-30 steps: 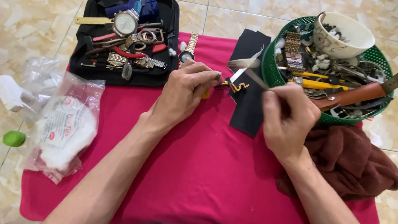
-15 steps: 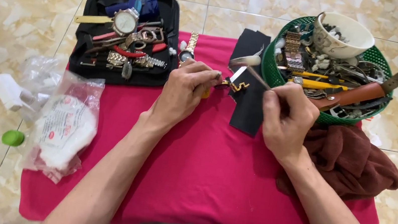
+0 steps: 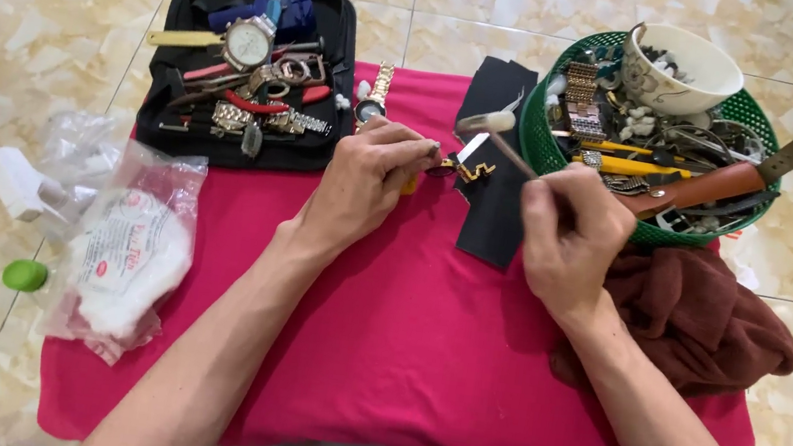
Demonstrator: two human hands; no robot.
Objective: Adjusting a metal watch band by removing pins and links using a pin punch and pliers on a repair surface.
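My left hand (image 3: 367,179) pinches a small gold-coloured watch part (image 3: 469,169) above the pink cloth (image 3: 383,332), fingers closed on it. In my right hand (image 3: 566,234) is a thin stick with a white tip (image 3: 494,129), its tip raised just beyond the part. Both hands meet near a black cloth strip (image 3: 493,215) lying on the pink cloth. A gold wristwatch (image 3: 373,99) lies just behind my left hand.
A black zip case (image 3: 315,147) holding watches, pliers and tools lies at the back left. A green basket (image 3: 538,140) with straps, tools and a white bowl (image 3: 688,62) stands at the back right. A brown rag (image 3: 707,322) is right, a plastic bag of cotton (image 3: 125,260) left.
The hands have stayed almost in place; the stick in my right hand has shifted slightly against the gold part.
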